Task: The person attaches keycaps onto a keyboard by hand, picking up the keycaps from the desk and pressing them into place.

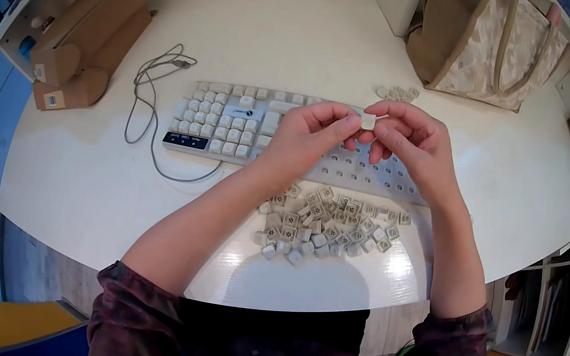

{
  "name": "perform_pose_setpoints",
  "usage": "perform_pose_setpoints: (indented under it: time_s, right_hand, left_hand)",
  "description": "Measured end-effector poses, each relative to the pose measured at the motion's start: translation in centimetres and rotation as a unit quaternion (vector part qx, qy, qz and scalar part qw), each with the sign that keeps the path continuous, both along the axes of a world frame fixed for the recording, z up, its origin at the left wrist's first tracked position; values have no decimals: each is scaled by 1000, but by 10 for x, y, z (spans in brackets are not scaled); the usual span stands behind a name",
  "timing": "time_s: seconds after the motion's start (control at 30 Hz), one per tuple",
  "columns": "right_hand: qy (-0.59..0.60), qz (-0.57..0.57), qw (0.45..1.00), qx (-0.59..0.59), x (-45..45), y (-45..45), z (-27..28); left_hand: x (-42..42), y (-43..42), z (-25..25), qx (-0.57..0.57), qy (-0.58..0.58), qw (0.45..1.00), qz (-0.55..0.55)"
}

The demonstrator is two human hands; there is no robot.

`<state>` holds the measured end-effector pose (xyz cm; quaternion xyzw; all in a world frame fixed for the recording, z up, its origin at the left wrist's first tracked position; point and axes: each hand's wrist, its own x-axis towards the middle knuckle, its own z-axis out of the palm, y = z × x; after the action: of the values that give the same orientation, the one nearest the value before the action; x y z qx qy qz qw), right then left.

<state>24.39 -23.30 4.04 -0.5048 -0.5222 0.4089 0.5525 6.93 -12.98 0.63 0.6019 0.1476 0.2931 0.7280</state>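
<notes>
A white keycap (367, 122) is held up between the fingertips of both hands, above the keyboard. My left hand (313, 135) pinches its left side with thumb and forefinger. On its right side, my right hand (413, 144) also has thumb and fingers closed at the cap, near a thin light piece. Below them lies a white keyboard (233, 124), with caps on its left part and bare switches on its right part. A heap of loose keycaps (326, 223) rests in front of the keyboard, many with their undersides up.
A grey cable (153, 118) loops left of the keyboard. Brown cardboard pieces (93, 40) stand at the left edge of the white table (104, 223). A patterned bag (484, 45) stands at the back right, with a few small pieces (399, 93) before it.
</notes>
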Motion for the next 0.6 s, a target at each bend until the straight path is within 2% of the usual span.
perform_pose_setpoints:
  time_s: [0.27, 0.37, 0.47, 0.6]
  right_hand:
    - [3, 7, 1000, 1, 1, 0, -2]
    - [-58, -14, 998, 35, 1, 1, -5]
    - [-198, -46, 977, 70, 4, 0, -3]
    - [-241, -45, 963, 112, 3, -1, 0]
  left_hand:
    - [1, 0, -2, 10, 0, 1000, 2]
    - [1, 0, -3, 10, 11, 1000, 8]
    - [-1, -1, -1, 26, 35, 999, 7]
    - [-2, 1, 2, 32, 53, 998, -21]
